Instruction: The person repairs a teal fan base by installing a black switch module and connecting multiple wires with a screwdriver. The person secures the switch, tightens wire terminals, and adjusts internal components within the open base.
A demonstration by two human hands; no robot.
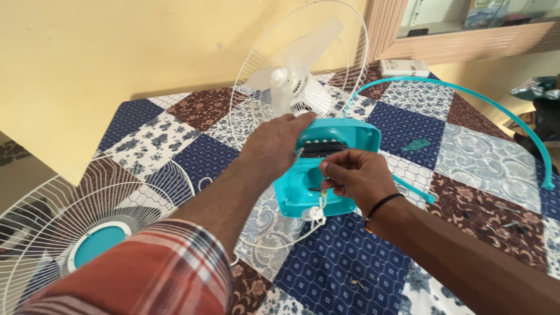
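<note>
The left hand (pixel 274 146) grips the top of the turquoise fan housing (pixel 326 175) on the quilted bed (pixel 466 157); at its 3 o'clock, the right hand (pixel 356 175) pinches a small part against it.

two wire fan guards (pixel 70 227), one teal fan housing (pixel 344 137), two hands (pixel 274 146).

Bright, even daylight fills the scene, strongest at the upper right of the frame, where the window ledge (pixel 466 41) looks washed out. The yellow wall (pixel 116 58) glows warmly without glare. Soft shadows fall beneath the forearms onto the patchwork bedcover (pixel 350 274). The plaid sleeve (pixel 146 274) at the lower left is blurred, being close to the lens. Straight lines bow slightly towards the edges, and the centre is sharp.
</note>
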